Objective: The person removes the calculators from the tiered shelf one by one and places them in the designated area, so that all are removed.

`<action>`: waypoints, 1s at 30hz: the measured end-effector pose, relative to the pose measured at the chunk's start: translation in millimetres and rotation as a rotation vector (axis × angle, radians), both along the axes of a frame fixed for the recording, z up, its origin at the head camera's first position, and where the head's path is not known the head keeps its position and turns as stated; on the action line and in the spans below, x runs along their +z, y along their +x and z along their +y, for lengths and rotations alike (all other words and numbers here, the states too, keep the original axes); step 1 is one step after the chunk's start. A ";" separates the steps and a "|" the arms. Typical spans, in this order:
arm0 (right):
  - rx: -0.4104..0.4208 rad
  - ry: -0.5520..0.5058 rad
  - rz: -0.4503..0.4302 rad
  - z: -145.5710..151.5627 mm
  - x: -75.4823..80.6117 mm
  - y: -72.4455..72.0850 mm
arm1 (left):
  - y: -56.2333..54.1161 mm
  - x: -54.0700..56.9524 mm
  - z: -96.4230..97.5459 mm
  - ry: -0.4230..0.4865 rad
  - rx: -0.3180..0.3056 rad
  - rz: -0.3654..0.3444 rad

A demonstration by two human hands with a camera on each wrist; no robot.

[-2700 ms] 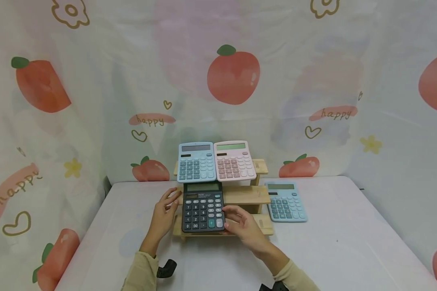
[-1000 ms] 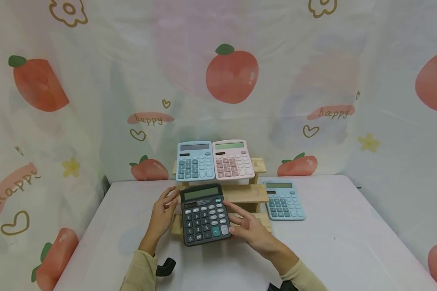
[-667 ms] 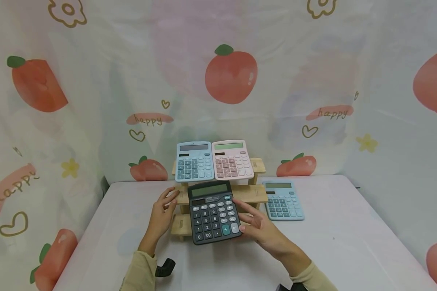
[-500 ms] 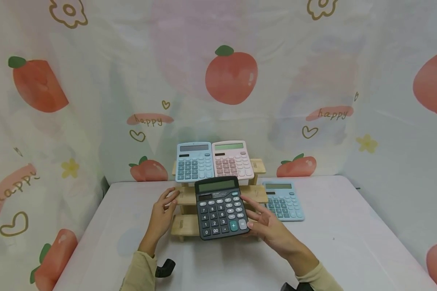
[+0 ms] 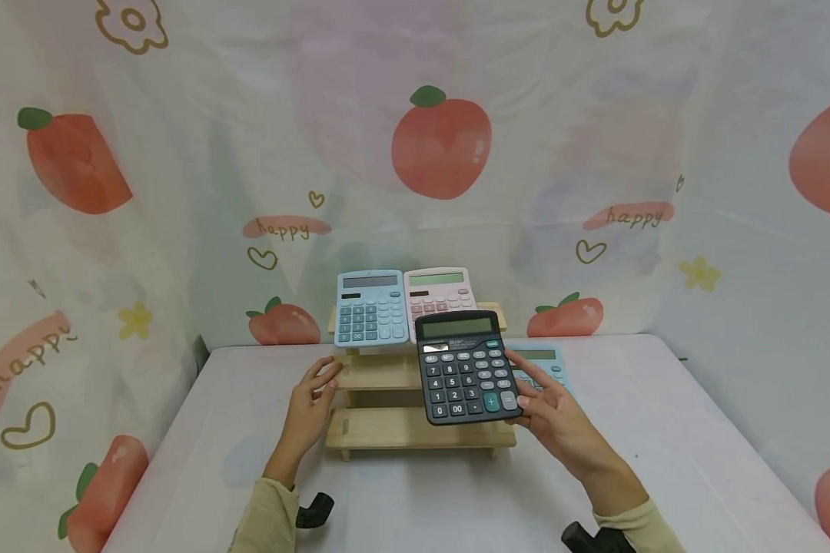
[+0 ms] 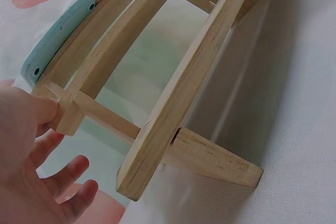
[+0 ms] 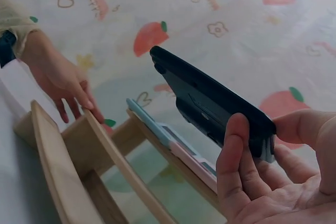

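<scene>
My right hand [image 5: 560,422] grips a black desk calculator [image 5: 466,376] by its lower right edge, thumb in front and fingers behind. The calculator is raised in front of a tiered wooden stand [image 5: 380,430], its display up and its keys facing me. In the right wrist view the calculator [image 7: 205,98] shows its dark back and side. At the stand's left side, my left hand [image 5: 307,415] holds the end of the middle shelf. The left wrist view shows thumb and forefinger at that shelf end [image 6: 68,116], the other fingers spread below.
On the top shelf a blue calculator [image 5: 370,307] leans beside a pink calculator [image 5: 439,280], which the black one partly covers. Another blue calculator [image 5: 556,365] lies on the white table [image 5: 664,430] to the right, mostly behind my right hand. A patterned backdrop [image 5: 553,153] stands behind.
My right hand has lifted the black calculator off the stand and carried it right and upward, baring the left part of the lower shelves. The left hand has stayed at the shelf end.
</scene>
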State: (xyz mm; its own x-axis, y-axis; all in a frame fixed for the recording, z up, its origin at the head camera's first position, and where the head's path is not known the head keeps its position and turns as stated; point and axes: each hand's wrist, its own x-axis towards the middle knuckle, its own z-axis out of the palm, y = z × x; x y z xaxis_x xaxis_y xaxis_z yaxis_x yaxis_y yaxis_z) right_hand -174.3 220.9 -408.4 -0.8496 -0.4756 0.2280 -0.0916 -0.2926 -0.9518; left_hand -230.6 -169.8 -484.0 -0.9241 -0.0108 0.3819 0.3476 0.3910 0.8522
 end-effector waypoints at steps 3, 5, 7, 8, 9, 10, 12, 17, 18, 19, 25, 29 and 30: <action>-0.021 -0.014 0.024 8.3 3.5 0.0 | 0.0 0.6 0.9 -0.012 0.005 0.004; -0.036 -0.017 0.037 13.6 4.1 -0.8 | -0.3 1.1 2.6 -0.027 0.016 0.002; -0.055 -0.015 0.041 18.5 4.8 -1.5 | -0.4 1.5 3.6 -0.035 0.024 0.001; -0.064 -0.014 0.038 20.8 5.1 -1.9 | -0.2 2.0 3.5 -0.033 0.023 0.000; -0.072 -0.014 0.039 23.0 5.4 -2.3 | 0.0 2.3 3.4 -0.032 0.022 -0.002; -0.078 -0.017 0.039 25.2 5.6 -2.6 | 0.0 2.4 3.4 -0.031 0.020 -0.007; -0.087 -0.022 0.039 29.4 6.6 -3.3 | 0.7 2.9 2.0 -0.020 0.006 -0.004; -0.097 -0.068 0.054 39.3 7.0 -6.3 | 1.0 3.2 1.0 -0.013 -0.006 -0.003; -0.099 -0.078 0.058 41.1 7.1 -6.9 | 0.9 3.1 0.9 -0.015 -0.005 -0.004; -0.101 -0.089 0.059 42.9 7.1 -7.6 | 0.8 2.9 0.8 -0.016 -0.004 -0.004; -0.118 -0.146 0.049 52.6 6.5 -10.4 | -0.4 -0.2 0.4 -0.019 0.010 -0.005; -0.143 -0.163 0.041 58.3 6.0 -10.5 | -0.8 -2.1 0.9 -0.020 0.016 0.005; -0.150 -0.166 0.039 59.7 5.7 -10.5 | -1.1 -2.6 1.0 -0.022 0.018 0.007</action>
State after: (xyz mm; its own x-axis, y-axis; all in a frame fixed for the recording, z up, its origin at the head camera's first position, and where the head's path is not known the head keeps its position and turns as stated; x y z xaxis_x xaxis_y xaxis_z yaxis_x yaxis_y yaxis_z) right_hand -184.9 280.6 -402.7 -0.8969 -0.2983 0.3265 -0.1815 -0.4249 -0.8868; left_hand -231.8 -168.8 -486.6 -0.9213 -0.0187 0.3883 0.3460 0.4159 0.8410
